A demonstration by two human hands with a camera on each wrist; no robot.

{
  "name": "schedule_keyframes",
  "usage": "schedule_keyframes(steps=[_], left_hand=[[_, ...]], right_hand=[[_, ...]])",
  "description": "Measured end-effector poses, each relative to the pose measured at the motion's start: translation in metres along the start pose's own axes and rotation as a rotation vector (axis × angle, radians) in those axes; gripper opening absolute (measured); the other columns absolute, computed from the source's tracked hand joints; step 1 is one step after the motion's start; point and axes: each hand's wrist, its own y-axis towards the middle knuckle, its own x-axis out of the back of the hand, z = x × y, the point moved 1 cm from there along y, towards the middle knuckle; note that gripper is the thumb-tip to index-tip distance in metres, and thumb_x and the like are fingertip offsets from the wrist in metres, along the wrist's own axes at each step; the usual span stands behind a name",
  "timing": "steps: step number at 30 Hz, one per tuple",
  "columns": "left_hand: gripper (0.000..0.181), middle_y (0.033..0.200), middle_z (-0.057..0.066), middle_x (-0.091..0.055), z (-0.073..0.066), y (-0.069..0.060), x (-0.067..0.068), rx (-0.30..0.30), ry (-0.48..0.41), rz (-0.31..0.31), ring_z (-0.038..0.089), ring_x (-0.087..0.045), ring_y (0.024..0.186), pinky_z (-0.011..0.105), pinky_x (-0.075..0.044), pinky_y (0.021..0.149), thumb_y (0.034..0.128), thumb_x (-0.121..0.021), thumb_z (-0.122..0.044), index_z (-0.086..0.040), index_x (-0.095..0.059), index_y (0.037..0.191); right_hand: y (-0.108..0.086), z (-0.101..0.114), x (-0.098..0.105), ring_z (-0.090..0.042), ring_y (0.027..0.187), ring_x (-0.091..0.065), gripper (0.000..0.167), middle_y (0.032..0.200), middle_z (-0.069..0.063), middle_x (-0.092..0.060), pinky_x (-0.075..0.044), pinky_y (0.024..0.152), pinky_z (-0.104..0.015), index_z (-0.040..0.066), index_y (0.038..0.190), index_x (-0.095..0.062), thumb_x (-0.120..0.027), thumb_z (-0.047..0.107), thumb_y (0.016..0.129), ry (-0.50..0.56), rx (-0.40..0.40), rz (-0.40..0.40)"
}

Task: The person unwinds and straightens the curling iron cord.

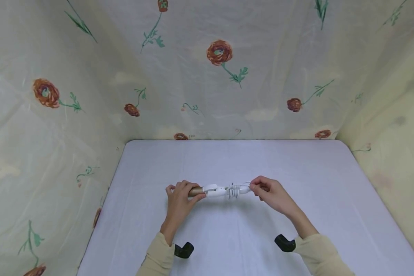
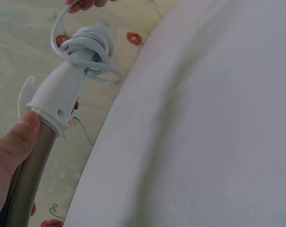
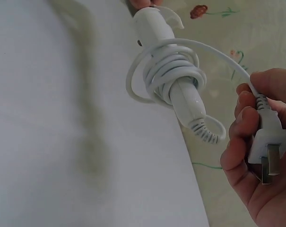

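A white-handled device (image 1: 215, 191) with a brownish metal barrel (image 2: 31, 172) is held level above the table. My left hand (image 1: 180, 199) grips the barrel, its thumb near the white collar in the left wrist view. White cord (image 3: 173, 71) is wound in several loops round the handle's far end. In my right hand (image 3: 265, 142) is the two-pin plug (image 3: 270, 137), pinched between thumb and curled fingers, with a length of cord running from it to the coils. A curved white lever (image 2: 26, 96) stands out from the handle's side.
A white-covered table (image 1: 227, 161) lies beneath the hands. Floral fabric (image 1: 179, 76) hangs behind and at both sides. Black curved pieces (image 1: 184, 250) stick out at both wrists, beside the light sleeves (image 1: 158, 255).
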Motion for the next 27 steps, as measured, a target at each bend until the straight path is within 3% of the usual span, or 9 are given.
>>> schedule_keyframes(steps=[7, 13, 17, 21, 27], left_hand=[[0.039, 0.094, -0.004, -0.065, -0.005, 0.0, -0.006, -0.002, -0.011, 0.002, 0.016, -0.055, 0.086, 0.048, -0.024, 0.092, 0.0743, -0.072, -0.049, -0.021, -0.069, 0.101], [0.038, 0.093, -0.004, -0.065, -0.006, -0.001, -0.001, 0.019, -0.03, -0.004, 0.016, -0.055, 0.087, 0.048, -0.022, 0.092, 0.0729, -0.074, -0.046, -0.02, -0.07, 0.101], [0.04, 0.094, -0.004, -0.065, -0.004, 0.0, -0.001, 0.027, -0.017, 0.024, 0.017, -0.055, 0.087, 0.048, -0.022, 0.093, 0.0738, -0.072, -0.049, -0.021, -0.069, 0.102], [0.04, 0.093, -0.003, -0.065, -0.006, 0.001, -0.001, 0.012, -0.022, 0.019, 0.018, -0.056, 0.087, 0.049, -0.023, 0.092, 0.0732, -0.074, -0.047, -0.02, -0.07, 0.102], [0.039, 0.091, -0.003, -0.065, -0.007, 0.002, 0.003, -0.021, -0.016, -0.008, 0.017, -0.056, 0.085, 0.049, -0.024, 0.091, 0.0732, -0.074, -0.046, -0.019, -0.07, 0.101]], right_hand=[[-0.017, 0.0, -0.004, -0.009, 0.064, -0.051, 0.023, 0.079, -0.008, -0.056, -0.043, 0.055, -0.024, 0.009, 0.101, -0.061, -0.056, 0.03, 0.096, 0.05, -0.01, 0.045], [-0.03, -0.008, -0.018, -0.007, 0.063, -0.051, 0.021, 0.078, -0.009, -0.056, -0.044, 0.054, -0.024, 0.008, 0.099, -0.06, -0.054, 0.028, 0.097, 0.115, -0.003, 0.114], [-0.037, -0.015, -0.029, -0.011, 0.064, -0.053, 0.022, 0.079, -0.012, -0.057, -0.045, 0.056, -0.026, 0.008, 0.098, -0.06, -0.053, 0.028, 0.097, 0.137, -0.013, 0.17], [-0.042, -0.024, -0.039, -0.013, 0.069, -0.055, 0.027, 0.082, -0.016, -0.06, -0.046, 0.061, -0.028, 0.002, 0.098, -0.061, -0.052, 0.028, 0.098, 0.144, -0.043, 0.211], [-0.047, -0.033, -0.051, -0.011, 0.072, -0.055, 0.034, 0.081, -0.006, -0.061, -0.044, 0.064, -0.025, 0.0, 0.098, -0.061, -0.052, 0.033, 0.097, 0.11, -0.074, 0.226]])
